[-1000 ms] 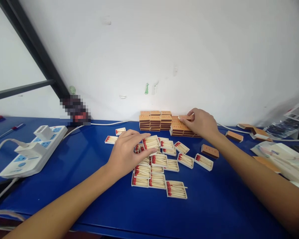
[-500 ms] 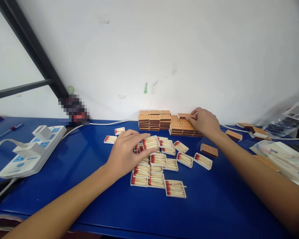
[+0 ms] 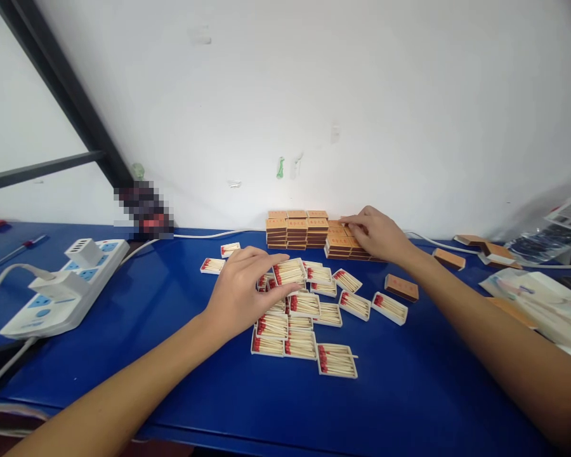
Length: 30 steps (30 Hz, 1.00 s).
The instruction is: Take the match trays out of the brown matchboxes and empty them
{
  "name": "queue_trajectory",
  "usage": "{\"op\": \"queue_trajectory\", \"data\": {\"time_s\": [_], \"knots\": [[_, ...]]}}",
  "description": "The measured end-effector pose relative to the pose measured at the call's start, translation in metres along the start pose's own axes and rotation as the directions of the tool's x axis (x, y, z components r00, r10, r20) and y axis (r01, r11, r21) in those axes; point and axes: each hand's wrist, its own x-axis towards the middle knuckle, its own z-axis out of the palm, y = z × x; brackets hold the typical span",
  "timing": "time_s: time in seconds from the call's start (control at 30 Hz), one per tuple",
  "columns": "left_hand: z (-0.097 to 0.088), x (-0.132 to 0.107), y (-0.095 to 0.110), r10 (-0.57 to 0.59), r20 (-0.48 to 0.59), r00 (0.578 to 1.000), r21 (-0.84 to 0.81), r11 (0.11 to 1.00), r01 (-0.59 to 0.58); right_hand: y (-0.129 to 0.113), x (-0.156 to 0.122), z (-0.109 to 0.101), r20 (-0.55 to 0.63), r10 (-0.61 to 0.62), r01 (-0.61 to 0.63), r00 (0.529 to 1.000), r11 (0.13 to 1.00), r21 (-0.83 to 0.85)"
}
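R hand (image 3: 378, 236) dropped onto matchbox stack (image 3: 339, 245), grip loose; L hand (image 3: 240, 292) pinching tray (image 3: 289, 273).

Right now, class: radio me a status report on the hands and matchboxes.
Left hand pinching top open tray of the match pile. Right hand touching stacked matchboxes at the wall. Loose closed box lies beside right forearm.
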Motion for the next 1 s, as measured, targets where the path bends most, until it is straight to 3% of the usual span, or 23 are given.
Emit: {"op": "queue_trajectory", "data": {"time_s": [0.17, 0.33, 0.43, 0.53, 0.63, 0.73, 0.87, 1.0], "knots": [[-0.001, 0.001, 0.0, -0.01, 0.011, 1.0, 0.012, 1.0, 0.01, 0.004, 0.0, -0.002, 0.004, 0.011, -0.011, 1.0, 1.0, 0.011], [-0.001, 0.001, -0.001, 0.003, 0.023, 1.0, -0.015, 1.0, -0.002, -0.007, 0.001, -0.032, -0.006, -0.008, 0.009, 1.0, 0.999, 0.042], [-0.003, 0.0, 0.001, -0.025, 0.05, 0.998, -0.053, 0.998, 0.028, -0.033, -0.011, -0.055, -0.009, -0.002, 0.003, 1.0, 0.993, 0.122], [-0.004, 0.001, 0.006, -0.053, 0.109, 0.993, -0.094, 0.994, 0.063, -0.074, -0.036, -0.068, 0.067, -0.018, -0.007, 0.998, 0.939, 0.344], [-0.005, 0.002, 0.013, -0.046, 0.175, 0.984, -0.13, 0.989, 0.069, -0.116, -0.063, -0.068, 0.25, -0.13, -0.029, 0.96, 0.837, 0.546], [-0.003, 0.002, 0.018, -0.023, 0.18, 0.983, -0.154, 0.987, 0.051, -0.141, -0.078, -0.062, 0.275, -0.226, 0.01, 0.935, 0.79, 0.614], [0.0, 0.002, 0.019, -0.024, 0.166, 0.986, -0.165, 0.985, 0.052, -0.146, -0.078, -0.06, 0.219, -0.268, 0.095, 0.938, 0.808, 0.582], [-0.002, 0.002, 0.016, -0.047, 0.173, 0.984, -0.12, 0.99, 0.068, -0.124, -0.068, -0.061, 0.123, -0.121, 0.052, 0.985, 0.886, 0.461]]}}
